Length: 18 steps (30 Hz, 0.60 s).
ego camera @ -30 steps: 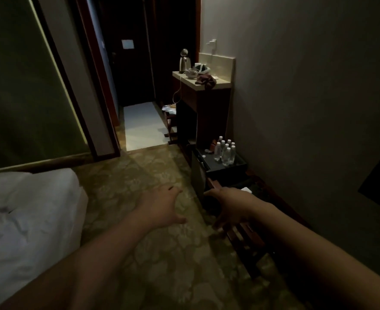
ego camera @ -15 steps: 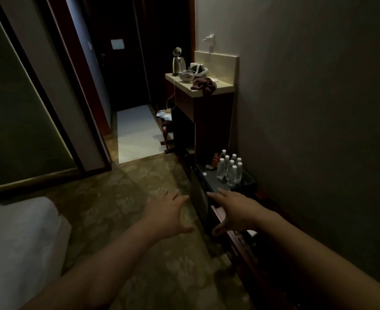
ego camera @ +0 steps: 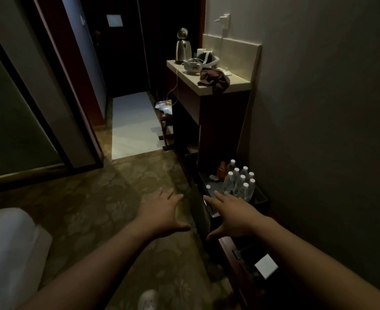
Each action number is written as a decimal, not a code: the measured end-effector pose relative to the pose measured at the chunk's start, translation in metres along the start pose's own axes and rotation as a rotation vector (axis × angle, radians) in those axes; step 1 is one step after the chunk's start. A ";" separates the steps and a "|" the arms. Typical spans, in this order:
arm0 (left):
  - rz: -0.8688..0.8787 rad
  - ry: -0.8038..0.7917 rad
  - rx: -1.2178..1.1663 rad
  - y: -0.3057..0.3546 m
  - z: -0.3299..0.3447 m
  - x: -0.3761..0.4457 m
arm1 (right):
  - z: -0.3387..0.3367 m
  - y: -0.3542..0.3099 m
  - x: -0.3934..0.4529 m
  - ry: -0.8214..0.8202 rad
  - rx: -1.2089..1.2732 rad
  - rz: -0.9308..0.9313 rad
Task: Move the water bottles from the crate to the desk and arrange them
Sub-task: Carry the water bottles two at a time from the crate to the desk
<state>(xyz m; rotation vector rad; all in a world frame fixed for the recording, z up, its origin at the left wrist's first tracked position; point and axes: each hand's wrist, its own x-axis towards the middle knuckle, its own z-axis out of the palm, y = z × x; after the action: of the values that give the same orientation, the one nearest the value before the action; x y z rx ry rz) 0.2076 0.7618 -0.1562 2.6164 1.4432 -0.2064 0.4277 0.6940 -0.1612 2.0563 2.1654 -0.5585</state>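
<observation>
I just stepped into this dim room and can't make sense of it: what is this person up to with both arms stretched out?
A person reaches both bare hands toward a dark crate on the floor by the wall, which holds a cluster of clear plastic water bottles with white caps. The left hand and right hand are open, fingers spread, holding nothing. No bottle has been lifted yet. Beyond, a beige-topped wooden desk carries a steel kettle and a brown cloth.

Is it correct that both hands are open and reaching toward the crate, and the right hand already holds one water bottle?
Not quite. The head view shows both the left hand and the right hand open and reaching toward the crate, but the right hand holds nothing. The water bottles stand untouched in the crate.
</observation>
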 end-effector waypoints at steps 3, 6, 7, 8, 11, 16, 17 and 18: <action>0.045 -0.018 0.005 -0.029 -0.002 0.060 | -0.005 0.009 0.053 0.016 0.009 0.048; 0.111 -0.020 0.022 -0.061 -0.008 0.129 | -0.014 0.018 0.108 0.037 0.019 0.118; 0.140 -0.015 0.030 -0.070 -0.011 0.152 | -0.017 0.021 0.125 0.050 0.035 0.153; 0.170 -0.010 0.033 -0.078 -0.015 0.175 | -0.020 0.024 0.142 0.059 0.054 0.194; 0.256 -0.010 0.036 -0.094 -0.024 0.236 | -0.027 0.034 0.182 0.068 0.093 0.310; 0.401 -0.028 0.075 -0.095 -0.033 0.322 | -0.031 0.059 0.222 0.056 0.133 0.490; 0.429 -0.026 0.085 -0.093 -0.034 0.337 | -0.032 0.065 0.228 0.048 0.144 0.518; 0.455 -0.023 0.091 -0.090 -0.034 0.353 | -0.032 0.072 0.233 0.038 0.154 0.543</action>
<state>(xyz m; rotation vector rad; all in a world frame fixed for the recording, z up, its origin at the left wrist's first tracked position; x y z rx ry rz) 0.3198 1.1082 -0.1955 2.9143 0.8125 -0.2483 0.4854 0.9261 -0.2208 2.6056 1.5052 -0.6268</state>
